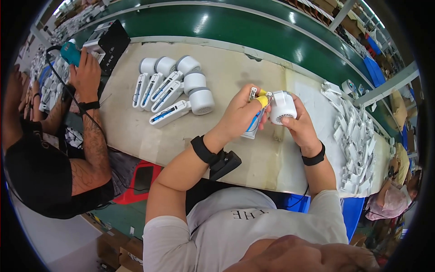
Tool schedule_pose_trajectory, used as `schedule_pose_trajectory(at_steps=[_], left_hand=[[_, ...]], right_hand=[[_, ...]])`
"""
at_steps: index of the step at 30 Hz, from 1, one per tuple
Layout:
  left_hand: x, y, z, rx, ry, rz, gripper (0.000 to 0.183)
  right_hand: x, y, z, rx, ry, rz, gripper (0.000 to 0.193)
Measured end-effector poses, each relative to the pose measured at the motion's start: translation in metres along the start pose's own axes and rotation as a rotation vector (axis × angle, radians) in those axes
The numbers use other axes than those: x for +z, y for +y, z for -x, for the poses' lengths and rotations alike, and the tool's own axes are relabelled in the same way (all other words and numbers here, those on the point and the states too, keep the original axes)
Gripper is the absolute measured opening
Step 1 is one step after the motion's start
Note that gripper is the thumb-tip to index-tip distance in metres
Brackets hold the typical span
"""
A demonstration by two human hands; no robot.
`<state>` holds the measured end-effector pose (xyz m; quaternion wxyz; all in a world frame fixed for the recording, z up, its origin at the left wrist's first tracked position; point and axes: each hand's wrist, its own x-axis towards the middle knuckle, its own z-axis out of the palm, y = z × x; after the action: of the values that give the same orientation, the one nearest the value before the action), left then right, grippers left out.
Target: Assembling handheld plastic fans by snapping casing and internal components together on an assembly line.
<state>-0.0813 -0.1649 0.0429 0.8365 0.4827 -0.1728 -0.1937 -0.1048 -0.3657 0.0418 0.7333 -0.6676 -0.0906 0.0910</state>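
Note:
In my left hand (239, 113) is a slim white handle housing (250, 131) with blue and dark wires along its open side. Yellow covers show on the thumb and a finger of this hand. My right hand (302, 126) grips a round white device head (282, 108) with a slotted vent at its lower end. The two parts meet between my hands, above the table; whether they are joined there cannot be told. To the left lie several white devices (195, 82), each with a cylindrical head and an open handle showing blue inside.
Many white plastic shells (351, 140) are piled on the table's right side. A green conveyor belt (181, 22) runs behind the table (226, 59). At left, a co-worker's hand (86, 75) is at a teal power tool (70, 53) beside a black box (113, 45). A red stool (140, 181) stands below.

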Motion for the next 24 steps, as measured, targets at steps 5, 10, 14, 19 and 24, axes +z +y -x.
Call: schedule_pose_trajectory(at_steps=[5, 10, 14, 19, 24], left_hand=[[0.0, 0.004, -0.001, -0.015, -0.007, -0.011, 0.014], [-0.002, 0.012, 0.002, -0.025, -0.011, -0.002, 0.013], [-0.004, 0.019, 0.003, 0.007, 0.023, -0.074, 0.013], [-0.008, 0.017, 0.002, 0.115, 0.029, -0.241, 0.013], [-0.002, 0.008, 0.001, 0.044, 0.018, -0.131, 0.013]], right_hand=[[-0.001, 0.003, 0.0, 0.0, 0.026, -0.076, 0.078], [0.008, -0.002, 0.003, 0.009, 0.009, -0.095, 0.079], [0.005, -0.003, 0.003, 0.107, -0.065, -0.159, 0.082], [0.01, -0.007, 0.008, 0.092, -0.051, -0.148, 0.082], [0.016, -0.006, 0.009, 0.055, 0.034, -0.186, 0.081]])
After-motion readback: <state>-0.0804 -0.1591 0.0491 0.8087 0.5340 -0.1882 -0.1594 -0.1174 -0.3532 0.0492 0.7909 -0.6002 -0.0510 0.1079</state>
